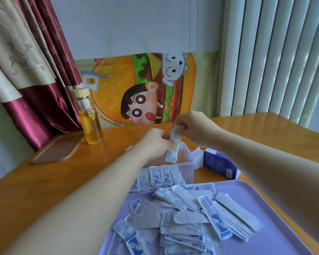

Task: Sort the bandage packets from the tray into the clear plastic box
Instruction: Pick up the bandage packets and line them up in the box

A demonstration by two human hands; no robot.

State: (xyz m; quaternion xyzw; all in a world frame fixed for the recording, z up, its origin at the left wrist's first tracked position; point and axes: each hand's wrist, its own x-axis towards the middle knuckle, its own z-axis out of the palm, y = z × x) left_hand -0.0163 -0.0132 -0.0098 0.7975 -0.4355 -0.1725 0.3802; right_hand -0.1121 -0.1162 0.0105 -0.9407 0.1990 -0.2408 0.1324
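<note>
A lilac tray (276, 242) in the foreground carries a loose heap of several white-and-blue bandage packets (188, 216). Behind it stands the clear plastic box (187, 168), with several packets upright inside against its near wall (159, 176). Above the box both hands hold a small upright stack of packets (173, 144). My left hand (155, 142) pinches its lower left side. My right hand (191, 126) pinches its top end.
A blue-and-white carton (217, 165) lies open right of the box. A glass bottle of yellow liquid (89, 118) and a brown lid (57, 149) sit at the back left of the wooden table (53, 181). A cartoon cloth (136, 89) hangs behind.
</note>
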